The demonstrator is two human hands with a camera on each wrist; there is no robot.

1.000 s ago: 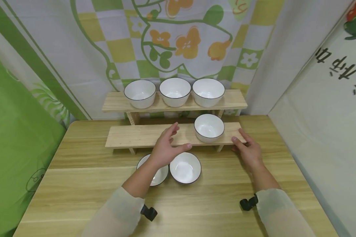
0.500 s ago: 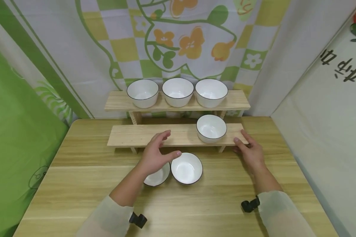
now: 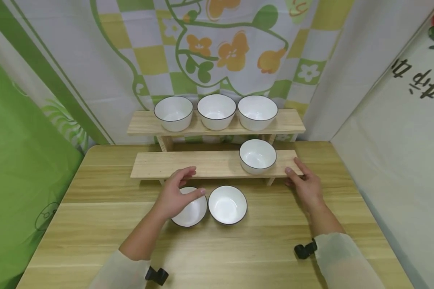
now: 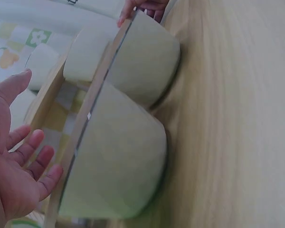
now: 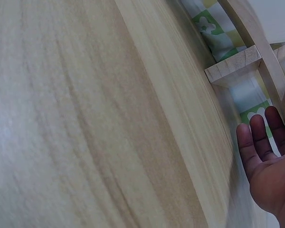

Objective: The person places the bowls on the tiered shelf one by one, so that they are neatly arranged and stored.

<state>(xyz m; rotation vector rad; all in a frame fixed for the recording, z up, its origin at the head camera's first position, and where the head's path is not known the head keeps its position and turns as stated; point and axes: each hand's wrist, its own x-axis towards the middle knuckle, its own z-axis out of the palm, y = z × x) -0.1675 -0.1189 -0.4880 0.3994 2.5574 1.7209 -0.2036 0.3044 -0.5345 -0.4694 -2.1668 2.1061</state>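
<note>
Two white bowls with dark rims stand side by side on the table in the head view, a left bowl (image 3: 192,212) and a right bowl (image 3: 228,204). Over the left bowl hovers my left hand (image 3: 172,197), thumb spread from its fingers, nothing held; it hides part of that rim. In the left wrist view the fingers (image 4: 35,164) are loosely extended beside the bowl. My right hand (image 3: 306,188) holds the right end of the lower wooden shelf (image 3: 184,162), thumb on top and other fingers below. A similar bowl (image 3: 258,156) sits on this shelf's right part.
Behind and higher, an upper wooden shelf (image 3: 141,122) bears a row of three more white bowls (image 3: 217,112). A patterned curtain (image 3: 231,52) hangs right behind the shelves. The wooden table (image 3: 238,257) extends toward me; a white panel (image 3: 401,132) borders it on the right.
My left hand has moved left and toward me, from in front of the lower shelf to over the left bowl. My right hand stays at the shelf end. The head view has shifted slightly.
</note>
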